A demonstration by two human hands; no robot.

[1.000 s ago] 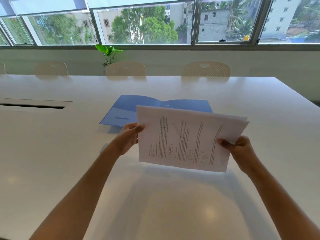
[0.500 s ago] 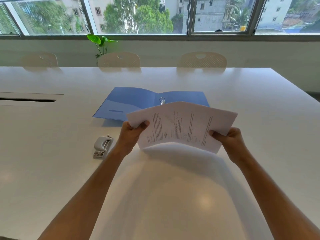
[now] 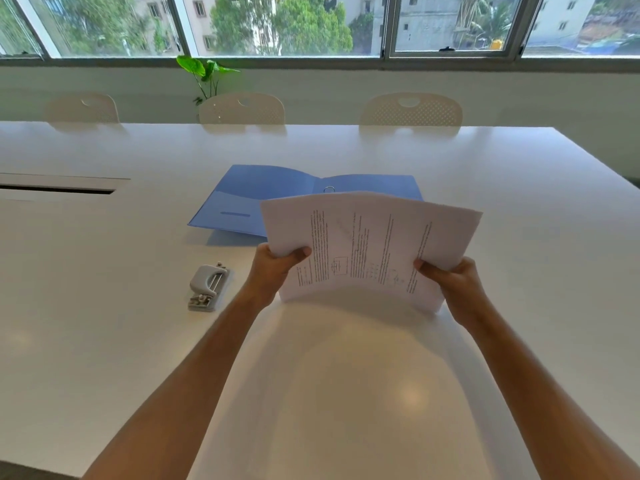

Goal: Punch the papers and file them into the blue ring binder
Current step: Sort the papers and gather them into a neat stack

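A stack of printed white papers stands on its lower edge on the white table, arched upward in the middle. My left hand grips its left side and my right hand grips its right side. Behind the papers lies the blue ring binder, open flat, with one metal ring showing above the sheets; its right half is mostly hidden. A grey hole punch sits on the table just left of my left wrist.
Three pale chairs stand along the table's far edge under the windows, with a green plant behind them. A dark cable slot is set into the table at the left.
The papers came down from mid-air until their lower edge rests on the table, and they bowed upward. The view tilted down, bringing the hole punch into sight.
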